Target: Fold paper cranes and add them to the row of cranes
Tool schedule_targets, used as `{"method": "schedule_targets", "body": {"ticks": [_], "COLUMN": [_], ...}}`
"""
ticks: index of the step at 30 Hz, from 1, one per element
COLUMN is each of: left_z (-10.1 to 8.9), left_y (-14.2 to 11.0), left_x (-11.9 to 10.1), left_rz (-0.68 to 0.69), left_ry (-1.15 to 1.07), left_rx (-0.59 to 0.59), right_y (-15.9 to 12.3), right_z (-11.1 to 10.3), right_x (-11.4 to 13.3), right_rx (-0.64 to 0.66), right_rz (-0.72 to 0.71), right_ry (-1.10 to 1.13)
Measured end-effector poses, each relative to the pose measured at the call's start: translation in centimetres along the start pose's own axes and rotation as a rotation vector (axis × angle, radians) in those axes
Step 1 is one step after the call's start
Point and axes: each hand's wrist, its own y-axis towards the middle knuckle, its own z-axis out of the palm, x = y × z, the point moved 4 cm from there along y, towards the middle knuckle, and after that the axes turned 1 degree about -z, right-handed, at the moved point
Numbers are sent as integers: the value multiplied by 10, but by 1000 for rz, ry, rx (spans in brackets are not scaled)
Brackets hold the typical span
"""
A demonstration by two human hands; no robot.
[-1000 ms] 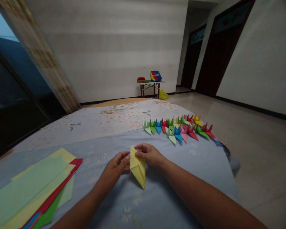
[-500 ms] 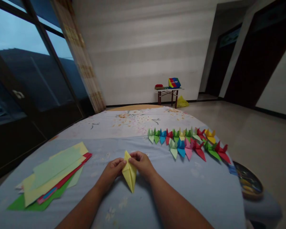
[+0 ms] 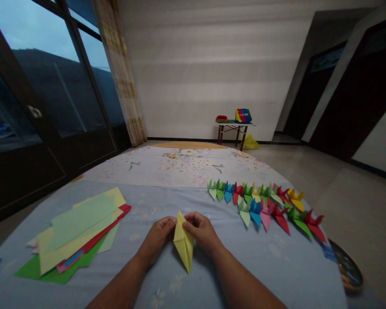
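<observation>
A folded piece of yellow origami paper (image 3: 184, 244), long and diamond-shaped, stands tilted just above the table between my two hands. My right hand (image 3: 203, 231) pinches its upper right edge between thumb and fingers. At the upper left edge, my left hand (image 3: 159, 235) has its fingers closed, with thumb and fingertips against the paper. Farther right, folded paper cranes (image 3: 266, 214) in green, blue, red, pink and yellow stand in two rows.
On the left lies a loose pile of coloured paper sheets (image 3: 83, 219). A floral cloth (image 3: 180, 171) covers the round table. Past its right edge is a round basket-like container (image 3: 350, 266). A small side table (image 3: 234, 124) with a colourful box (image 3: 243, 115) stands by the wall.
My view has swung left and upward, bringing the windows into sight. Both hands keep hold of the yellow paper; the left fingers have closed onto its edge.
</observation>
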Motion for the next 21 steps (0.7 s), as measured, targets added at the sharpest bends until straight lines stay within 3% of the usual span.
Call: {"method": "schedule_targets", "body": {"ticks": [5,8,11,21], "left_z": [-7,-11,-11,-5], "left_y": [10,13,11,15], "left_x": [12,16,13,12], "left_rz": [-12,-10,51,42], "left_ry": [-58,-124,-78,-20], "left_rx": [21,-40,-50,-33], "right_y": [-7,-11,-13,-15], "right_z": [-3,-2,-4,-5], "right_x": [3,8,15,13], "right_rx": [-3,-25,-127,-212], "right_rz": [50,99,98,91], "right_ry": [-22,-5,-4,-23]}}
